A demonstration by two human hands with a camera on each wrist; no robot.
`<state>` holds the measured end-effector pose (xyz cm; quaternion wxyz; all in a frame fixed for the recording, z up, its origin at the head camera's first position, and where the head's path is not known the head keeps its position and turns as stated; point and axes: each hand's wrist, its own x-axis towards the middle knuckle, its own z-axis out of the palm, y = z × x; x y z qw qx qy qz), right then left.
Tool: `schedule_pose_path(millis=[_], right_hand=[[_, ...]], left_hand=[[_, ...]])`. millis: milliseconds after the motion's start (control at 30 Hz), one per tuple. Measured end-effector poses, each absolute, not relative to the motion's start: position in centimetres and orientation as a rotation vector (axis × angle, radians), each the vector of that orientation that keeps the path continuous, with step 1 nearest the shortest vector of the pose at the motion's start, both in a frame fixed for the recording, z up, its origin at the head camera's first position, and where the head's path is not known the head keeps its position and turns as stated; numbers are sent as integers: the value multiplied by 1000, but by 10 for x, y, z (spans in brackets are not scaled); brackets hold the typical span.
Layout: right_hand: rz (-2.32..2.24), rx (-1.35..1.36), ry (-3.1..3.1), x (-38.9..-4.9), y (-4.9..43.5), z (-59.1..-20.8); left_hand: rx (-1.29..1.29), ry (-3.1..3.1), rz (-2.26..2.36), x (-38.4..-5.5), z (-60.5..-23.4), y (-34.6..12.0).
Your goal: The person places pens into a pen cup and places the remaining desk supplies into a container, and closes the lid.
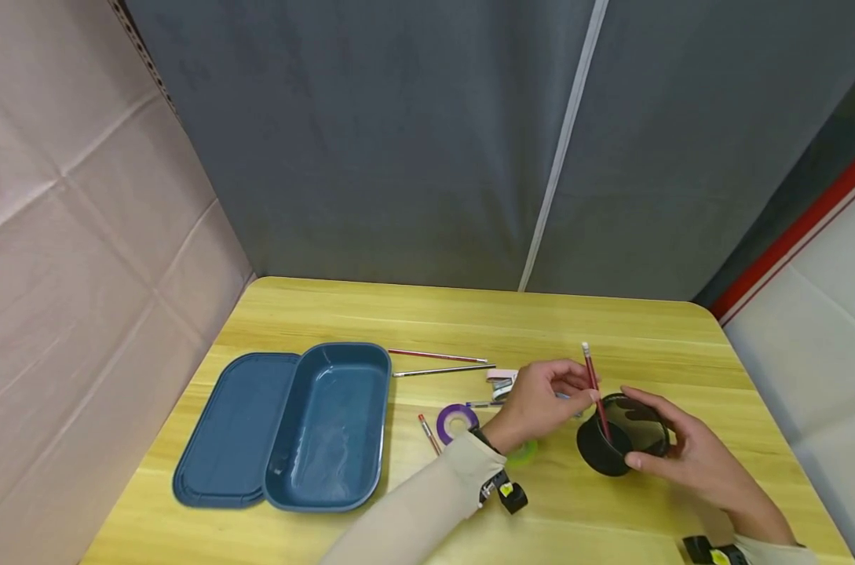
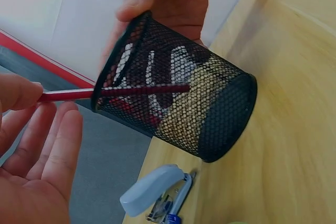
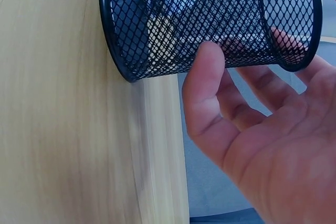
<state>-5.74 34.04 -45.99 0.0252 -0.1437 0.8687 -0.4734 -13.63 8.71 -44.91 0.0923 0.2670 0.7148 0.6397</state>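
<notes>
My left hand (image 1: 542,402) pinches a red pencil (image 1: 591,372) with a white tip at its top end, between thumb and fingers. The pencil's lower part reaches down inside a black mesh pen cup (image 1: 600,453). Through the mesh in the left wrist view, the pencil (image 2: 142,90) slants past the rim into the cup. Around the cup's far right side curls my right hand (image 1: 706,459), thumb near the rim. The right wrist view shows that thumb (image 3: 205,77) against the mesh wall (image 3: 168,51). A pale blue stapler (image 2: 152,190) lies below the cup in the left wrist view.
At the left stands a blue box (image 1: 277,471) beside its blue lid (image 1: 222,439). A red pencil (image 1: 437,355), a dark pencil (image 1: 441,369), another pencil (image 1: 429,433), purple tape (image 1: 444,424) and green tape (image 1: 526,453) lie between box and cup. Small items sit behind my left hand.
</notes>
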Motion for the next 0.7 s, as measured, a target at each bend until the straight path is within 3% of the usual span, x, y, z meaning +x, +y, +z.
schedule_pose_path(millis=[700], right_hand=[[-1461,-457,2690,-57,339,-459]], left_hand=[[781,2101,1842,-127,-457,80]])
